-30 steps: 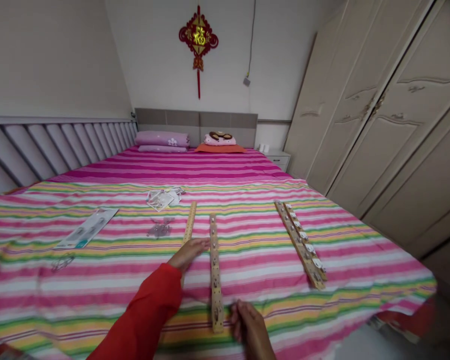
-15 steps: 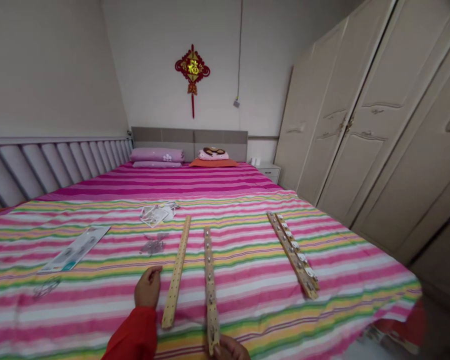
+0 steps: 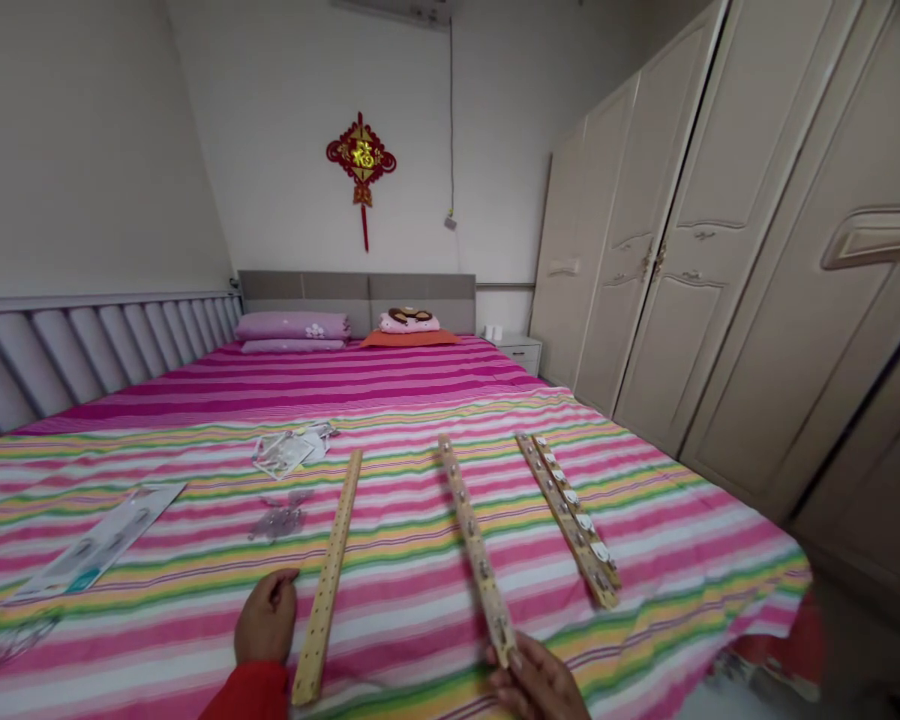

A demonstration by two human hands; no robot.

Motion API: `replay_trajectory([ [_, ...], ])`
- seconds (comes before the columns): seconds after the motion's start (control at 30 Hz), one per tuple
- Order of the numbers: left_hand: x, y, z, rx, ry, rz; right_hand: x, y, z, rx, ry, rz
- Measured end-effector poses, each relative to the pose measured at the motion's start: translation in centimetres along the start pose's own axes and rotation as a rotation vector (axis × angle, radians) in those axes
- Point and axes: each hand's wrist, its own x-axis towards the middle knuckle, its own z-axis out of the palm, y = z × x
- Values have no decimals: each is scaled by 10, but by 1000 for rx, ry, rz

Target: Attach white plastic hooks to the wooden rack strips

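The metal-fitted wooden strip (image 3: 470,535) now lies slanted well to the right of where I see it half a second ago: the gap to the bare perforated strip (image 3: 332,570) is wider, and it is nearer the pair of fitted strips (image 3: 565,520). Its far end points away toward the headboard, its near end sits at the right hand (image 3: 544,685). I cannot tell whether it is lifted clear of the striped cloth (image 3: 397,600) or resting on it.

I have that near end pinched in the right hand, thumb and fingers closed on the wood, the other fingers folded underneath. The left hand (image 3: 265,612) is over the cloth just left of the bare strip's near part; a second ago it reaches across to the fitted strip. Its fingers are curled inward, and I cannot tell how tightly they close or whether they hold anything.

Of the pair on the right, lying side by side, the outer one carries round white pieces. Left of the bare strip I see a clear bag of small parts (image 3: 279,515), with a heap of white packaging (image 3: 289,450) beyond it. Farther left lie a long blister pack (image 3: 105,545) and, nearer me, some thin wire-like loops (image 3: 26,635), blurred.
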Motion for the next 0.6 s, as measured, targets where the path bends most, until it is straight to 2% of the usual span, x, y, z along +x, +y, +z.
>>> replay_trajectory([
  [0.13,1,-3,2,12,13,15,13,-37,-19,-27,69,-99],
  [0.23,4,-8,2,15,-23,-18,24,-51,-32,-20,101,-144],
  [0.4,5,-9,2,18,-23,-5,38,-57,-48,58,154,-155],
  [0.6,5,-7,2,26,-43,-12,45,-58,-57,153,186,-145],
])
